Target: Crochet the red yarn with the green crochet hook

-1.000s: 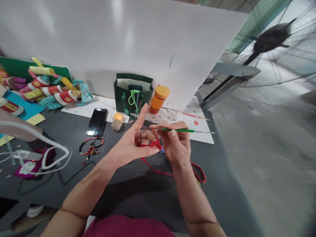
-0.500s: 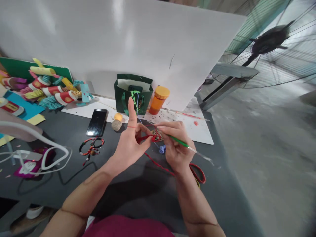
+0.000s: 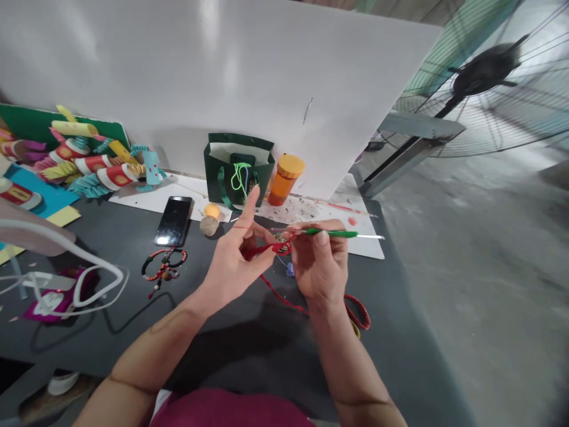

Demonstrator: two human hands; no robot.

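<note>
My left hand [image 3: 233, 258] is raised over the dark table [image 3: 249, 344], forefinger pointing up with red yarn [image 3: 284, 299] looped over it, thumb and other fingers pinching a small red crochet piece [image 3: 281, 246]. My right hand [image 3: 320, 261] grips a green-handled crochet hook [image 3: 335, 233] held level, its metal tail pointing right and its tip in the red piece. The yarn trails down to a red coil [image 3: 358, 311] on the table by my right wrist.
A dark green paper bag [image 3: 237, 166] and an orange jar [image 3: 287, 178] stand against a white board [image 3: 213, 83]. A phone [image 3: 173, 220], two small balls [image 3: 210, 219], a beaded bracelet [image 3: 164, 267], white cable [image 3: 84, 279] and paper-cup crafts [image 3: 89, 160] lie left. A fan [image 3: 489, 83] stands right.
The hook swung from level to tilted down-right and back to level. My left forefinger went upright, then leaned right again. Both hands stayed on the red piece.
</note>
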